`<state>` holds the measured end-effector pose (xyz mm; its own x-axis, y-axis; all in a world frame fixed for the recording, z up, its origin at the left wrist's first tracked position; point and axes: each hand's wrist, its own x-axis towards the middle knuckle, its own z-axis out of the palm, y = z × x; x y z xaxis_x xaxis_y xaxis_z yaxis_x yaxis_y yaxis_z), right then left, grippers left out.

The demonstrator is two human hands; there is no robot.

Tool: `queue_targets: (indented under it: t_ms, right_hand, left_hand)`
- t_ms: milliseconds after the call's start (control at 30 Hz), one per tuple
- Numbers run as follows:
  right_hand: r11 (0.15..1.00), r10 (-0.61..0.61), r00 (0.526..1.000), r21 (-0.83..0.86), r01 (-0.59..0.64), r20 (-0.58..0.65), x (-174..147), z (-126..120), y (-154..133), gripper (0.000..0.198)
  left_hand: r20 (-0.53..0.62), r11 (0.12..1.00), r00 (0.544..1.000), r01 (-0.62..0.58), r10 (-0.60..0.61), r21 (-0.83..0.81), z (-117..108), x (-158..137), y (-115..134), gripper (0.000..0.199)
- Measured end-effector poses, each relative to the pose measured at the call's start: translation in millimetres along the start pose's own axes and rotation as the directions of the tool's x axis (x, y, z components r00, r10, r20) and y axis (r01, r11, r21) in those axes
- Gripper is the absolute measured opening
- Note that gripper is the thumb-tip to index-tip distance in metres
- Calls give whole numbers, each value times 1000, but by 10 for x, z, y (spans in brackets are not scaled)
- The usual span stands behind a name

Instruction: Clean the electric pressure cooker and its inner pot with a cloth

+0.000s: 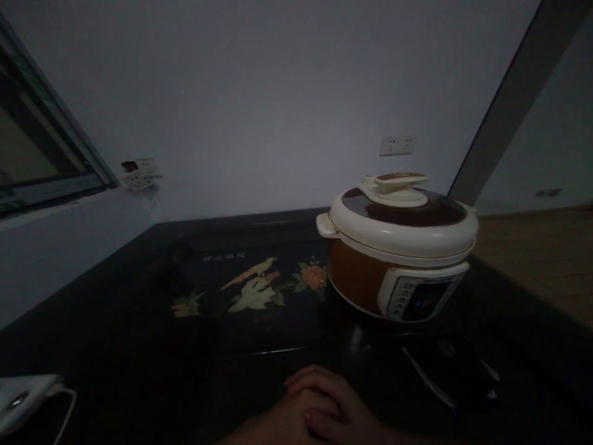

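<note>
My two hands rest clasped together at the bottom middle of the view, over the dark table's near part. My right hand (340,395) comes in from the right, with its fingers and thumb wrapped round my left hand (287,417). The fingers of the left one are mostly hidden under that grip. Ahead and to the right stands a cream and brown electric pressure cooker (359,272), its lid on and its control panel facing me. A black, flat, book-like thing with pale edges (451,368) lies in front of the cooker.
The glossy black table (139,346) bears a bird-and-flower picture (259,287). A white device with a cord (28,395) sits at the lower left. Wall sockets (397,145) are behind the cooker, and a loose socket (139,179) hangs near the window (41,123).
</note>
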<state>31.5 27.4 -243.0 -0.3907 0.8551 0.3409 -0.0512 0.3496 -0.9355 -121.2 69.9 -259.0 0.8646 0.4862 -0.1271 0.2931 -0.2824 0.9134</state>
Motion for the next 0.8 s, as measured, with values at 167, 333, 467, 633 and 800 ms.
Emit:
queue_targets:
  t_ms: [167,333,467,633,800]
  right_hand:
    - [1000,-4,1000,-10,3,-24,-14,-3,10,34]
    - [1000,8,1000,10,-8,-4,-24,-16,42,32]
    - [1000,3,1000,26,-3,-5,-29,-14,61,32]
    - [1000,17,1000,22,-17,-6,-34,-9,68,34]
    - [1000,15,1000,4,-15,-12,-24,-16,10,35]
  left_hand:
    - [-2,999,1000,-6,6,-35,54,48,-123,17]
    - [-5,1000,1000,11,-11,4,93,44,-311,14]
    - [-1,999,999,36,-36,12,109,50,-356,17]
    - [-10,997,998,68,-67,48,108,68,-244,21]
    - [7,999,999,48,-48,-14,53,35,-38,22]
